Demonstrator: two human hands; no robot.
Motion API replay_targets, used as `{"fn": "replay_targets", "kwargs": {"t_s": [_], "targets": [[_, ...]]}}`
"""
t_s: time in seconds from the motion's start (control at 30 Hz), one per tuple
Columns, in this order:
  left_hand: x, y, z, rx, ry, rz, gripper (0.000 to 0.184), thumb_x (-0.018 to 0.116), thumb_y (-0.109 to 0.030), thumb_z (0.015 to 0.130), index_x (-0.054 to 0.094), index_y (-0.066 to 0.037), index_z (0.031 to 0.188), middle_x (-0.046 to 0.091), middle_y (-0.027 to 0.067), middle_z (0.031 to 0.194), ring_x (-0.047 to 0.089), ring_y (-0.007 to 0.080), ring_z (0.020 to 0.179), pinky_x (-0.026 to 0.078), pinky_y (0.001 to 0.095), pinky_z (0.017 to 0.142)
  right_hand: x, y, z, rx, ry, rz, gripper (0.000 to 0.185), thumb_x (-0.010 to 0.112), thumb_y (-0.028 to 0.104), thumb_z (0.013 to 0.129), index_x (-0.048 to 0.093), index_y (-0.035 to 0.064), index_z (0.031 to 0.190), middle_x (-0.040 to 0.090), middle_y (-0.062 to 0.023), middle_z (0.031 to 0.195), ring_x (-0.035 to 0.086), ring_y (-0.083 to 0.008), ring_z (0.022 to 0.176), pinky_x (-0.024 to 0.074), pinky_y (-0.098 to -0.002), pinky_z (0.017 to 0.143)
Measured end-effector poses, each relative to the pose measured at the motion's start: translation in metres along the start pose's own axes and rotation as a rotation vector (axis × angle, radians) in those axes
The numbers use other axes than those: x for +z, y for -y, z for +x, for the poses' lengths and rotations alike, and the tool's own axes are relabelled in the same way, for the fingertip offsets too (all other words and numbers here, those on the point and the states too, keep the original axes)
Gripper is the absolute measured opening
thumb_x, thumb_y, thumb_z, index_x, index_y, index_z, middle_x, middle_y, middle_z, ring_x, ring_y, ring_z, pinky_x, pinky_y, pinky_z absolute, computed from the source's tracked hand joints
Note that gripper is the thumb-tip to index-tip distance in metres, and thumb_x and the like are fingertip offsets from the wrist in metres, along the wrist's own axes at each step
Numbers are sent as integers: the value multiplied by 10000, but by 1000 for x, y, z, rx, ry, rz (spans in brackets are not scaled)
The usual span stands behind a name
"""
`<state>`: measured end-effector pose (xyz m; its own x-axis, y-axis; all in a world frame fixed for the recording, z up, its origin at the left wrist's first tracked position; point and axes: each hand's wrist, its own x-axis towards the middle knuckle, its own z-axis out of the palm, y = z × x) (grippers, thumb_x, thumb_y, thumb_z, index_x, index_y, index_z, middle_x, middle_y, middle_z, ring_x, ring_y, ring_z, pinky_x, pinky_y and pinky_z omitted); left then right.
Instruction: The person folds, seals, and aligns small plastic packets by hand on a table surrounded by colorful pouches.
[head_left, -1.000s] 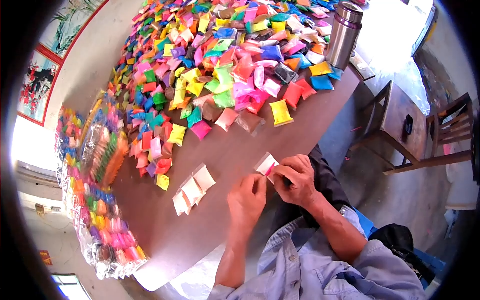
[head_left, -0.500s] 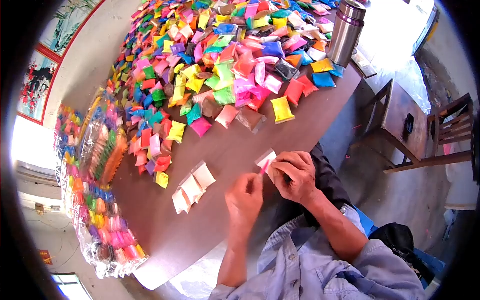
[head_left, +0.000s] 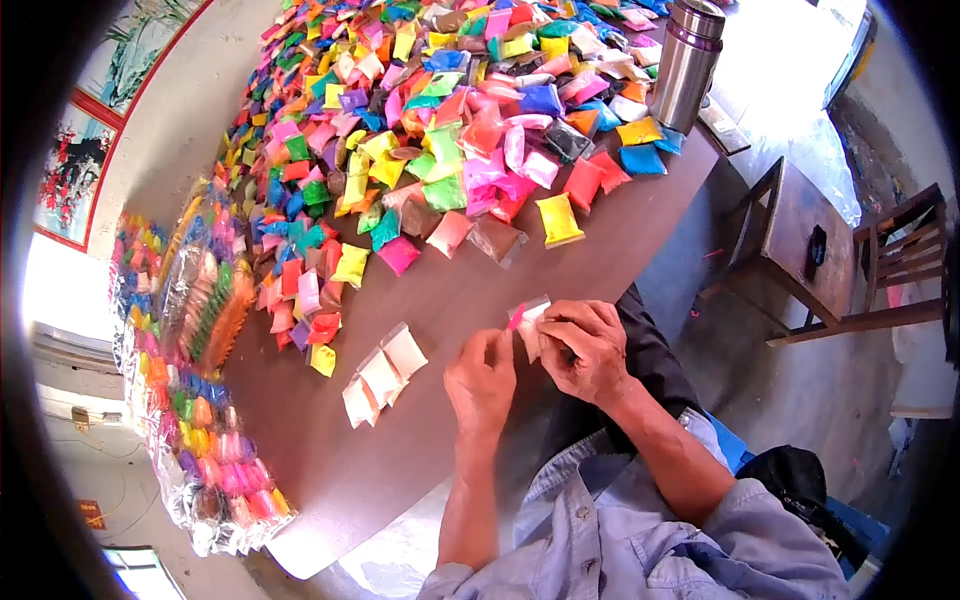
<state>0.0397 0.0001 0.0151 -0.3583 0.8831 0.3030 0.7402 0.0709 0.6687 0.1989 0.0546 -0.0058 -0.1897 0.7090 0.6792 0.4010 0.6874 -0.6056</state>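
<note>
Above the near part of the table, my right hand (head_left: 585, 350) is closed on a small clear packet with pale filling (head_left: 531, 322), gripping its right side with the fingertips. My left hand (head_left: 482, 380) is beside it, thumb and fingers pinched together. A thin pink strip (head_left: 516, 317) shows at those left fingertips, against the packet's upper left edge; its lower end is hidden. Left of my hands, several pale packets (head_left: 382, 377) lie overlapping in a row on the brown tabletop (head_left: 455, 300).
A large heap of colourful packets (head_left: 430, 130) covers the far side of the table. Bulging clear bags of coloured packets (head_left: 215, 440) line the left edge. A steel flask (head_left: 688, 68) stands at the far right. A wooden stool (head_left: 808, 235) and chair (head_left: 905, 255) are beyond the right edge.
My left hand has shifted slightly left and up, and the pink strip has moved with it to the packet's upper left edge. My right hand stays nearly in place with the packet.
</note>
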Motion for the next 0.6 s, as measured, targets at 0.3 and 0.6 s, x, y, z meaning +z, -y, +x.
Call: {"fn": "replay_targets", "kwargs": {"t_s": [0.3, 0.6], "targets": [[-11, -18, -14, -120, 65, -160, 105, 726, -116, 919, 680, -24, 896, 704, 132, 790, 694, 301, 680, 534, 385, 614, -1, 0, 1, 37, 32, -4, 188, 762, 34, 766, 693, 82, 934, 732, -51, 1034, 680, -256, 913, 489, -365, 871], [3, -2, 7, -52, 31, -56, 94, 727, -130, 907, 690, -44, 902, 707, 147, 818, 696, 326, 684, 534, 402, 618, 0, -3, 1, 18, 30, 3, 202, 758, 17, 751, 676, 95, 919, 728, -27, 1006, 679, -249, 889, 487, -362, 853]]}}
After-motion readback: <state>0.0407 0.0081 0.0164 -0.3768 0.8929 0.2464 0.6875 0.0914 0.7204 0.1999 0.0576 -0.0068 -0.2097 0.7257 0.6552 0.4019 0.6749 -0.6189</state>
